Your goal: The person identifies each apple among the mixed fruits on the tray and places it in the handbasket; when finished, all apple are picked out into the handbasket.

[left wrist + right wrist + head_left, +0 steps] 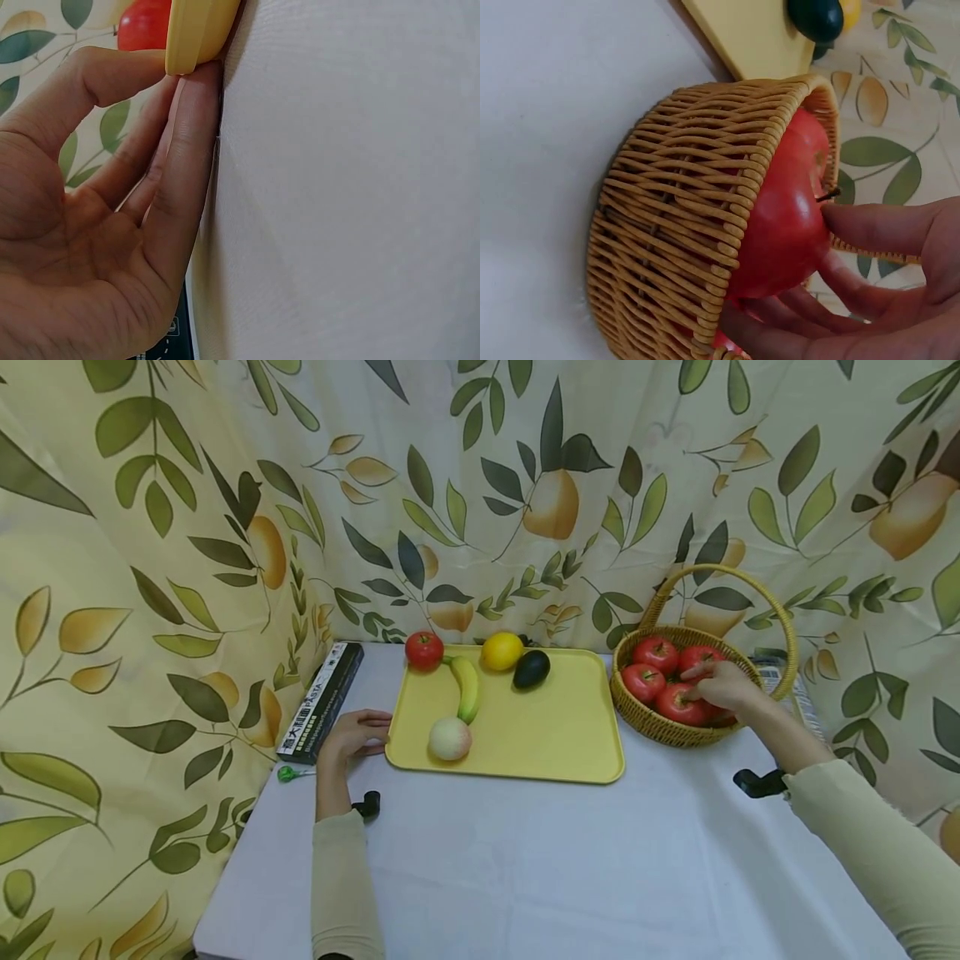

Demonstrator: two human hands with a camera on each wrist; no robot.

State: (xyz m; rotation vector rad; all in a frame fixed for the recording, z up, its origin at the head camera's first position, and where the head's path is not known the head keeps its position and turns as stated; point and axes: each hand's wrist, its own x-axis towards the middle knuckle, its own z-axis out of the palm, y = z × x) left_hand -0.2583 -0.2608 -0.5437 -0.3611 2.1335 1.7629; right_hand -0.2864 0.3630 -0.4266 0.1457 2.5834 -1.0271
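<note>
My left hand (pixel 356 737) pinches the left rim of a yellow tray (pixel 547 735), thumb on top and fingers at its underside in the left wrist view. On the tray lie a round red fruit (pixel 424 651), a banana (pixel 467 689), a pale peach (pixel 450 739), a yellow lemon (pixel 502 652) and a dark avocado (pixel 532 669). At the right, my right hand (pixel 722 686) reaches into a wicker basket (pixel 667 732) of red apples. In the right wrist view its thumb and fingers curl round one red apple (pixel 784 217) inside the rim.
A dark pasta box (pixel 321 702) lies left of the tray, with a small green-headed object (pixel 288 773) near its front end. The basket's tall handle (pixel 789 635) arches beside my right hand. A patterned curtain (pixel 480 510) hangs behind the white-covered table (pixel 570 868).
</note>
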